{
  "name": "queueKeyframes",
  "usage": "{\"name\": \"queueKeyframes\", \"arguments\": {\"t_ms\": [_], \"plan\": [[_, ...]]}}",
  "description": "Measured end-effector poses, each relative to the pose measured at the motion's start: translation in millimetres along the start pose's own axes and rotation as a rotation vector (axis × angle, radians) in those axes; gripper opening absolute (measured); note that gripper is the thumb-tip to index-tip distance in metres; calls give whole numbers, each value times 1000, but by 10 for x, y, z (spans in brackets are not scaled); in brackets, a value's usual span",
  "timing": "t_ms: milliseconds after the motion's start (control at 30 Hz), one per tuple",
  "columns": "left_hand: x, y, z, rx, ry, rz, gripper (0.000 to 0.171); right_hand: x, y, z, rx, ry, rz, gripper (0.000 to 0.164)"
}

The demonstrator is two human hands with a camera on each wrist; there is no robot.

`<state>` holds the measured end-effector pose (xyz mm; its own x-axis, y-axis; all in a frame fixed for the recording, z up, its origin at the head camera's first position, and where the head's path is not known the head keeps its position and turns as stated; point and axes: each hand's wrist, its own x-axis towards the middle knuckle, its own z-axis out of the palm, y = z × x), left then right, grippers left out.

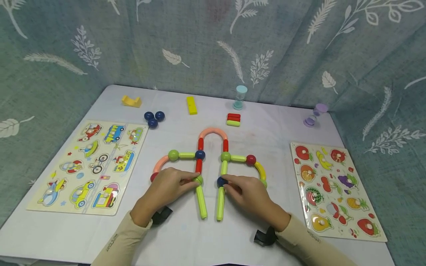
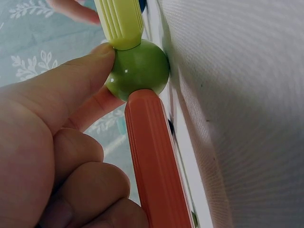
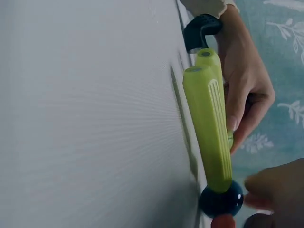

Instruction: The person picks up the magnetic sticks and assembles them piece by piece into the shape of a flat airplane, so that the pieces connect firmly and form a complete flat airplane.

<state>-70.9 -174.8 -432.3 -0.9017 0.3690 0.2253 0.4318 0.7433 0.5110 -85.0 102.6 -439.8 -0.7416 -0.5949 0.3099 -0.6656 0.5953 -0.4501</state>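
Observation:
A stick figure of balls and rods lies flat on the table, topped by a pink arch (image 1: 213,130). My left hand (image 1: 166,186) pinches a green ball (image 2: 140,69) between thumb and forefinger, its other fingers curled. This ball joins a red rod (image 2: 154,156) to a light green rod (image 1: 201,202). Thumb and forefinger of my right hand (image 1: 251,192) are at a dark blue ball (image 3: 221,199), pinching it from the side. Another light green rod (image 3: 206,123) extends from that ball toward me. Curved side pieces, one pink (image 1: 161,163) and one yellow (image 1: 260,170), stand outside each hand.
A vehicle puzzle board (image 1: 74,201) lies left, a fruit puzzle board (image 1: 301,173) right. Farther back are blue balls (image 1: 152,123), a yellow block (image 1: 191,105), a cradle-shaped yellow block (image 1: 131,101), short red and green rods (image 1: 233,120), and two sand timers (image 1: 239,98).

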Motion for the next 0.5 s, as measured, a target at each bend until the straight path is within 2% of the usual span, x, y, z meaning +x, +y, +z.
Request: {"name": "queueKeyframes", "arguments": {"t_ms": [167,367,500], "plan": [[4,4,6,2,-13,-2,31,102,-24,36,-107,-63,39,38],[3,3,7,12,-9,-2,31,106,1,35,-212,-57,22,38],[-1,-1,4,18,-13,-9,31,93,38,56,-237,-48,8,38]]}}
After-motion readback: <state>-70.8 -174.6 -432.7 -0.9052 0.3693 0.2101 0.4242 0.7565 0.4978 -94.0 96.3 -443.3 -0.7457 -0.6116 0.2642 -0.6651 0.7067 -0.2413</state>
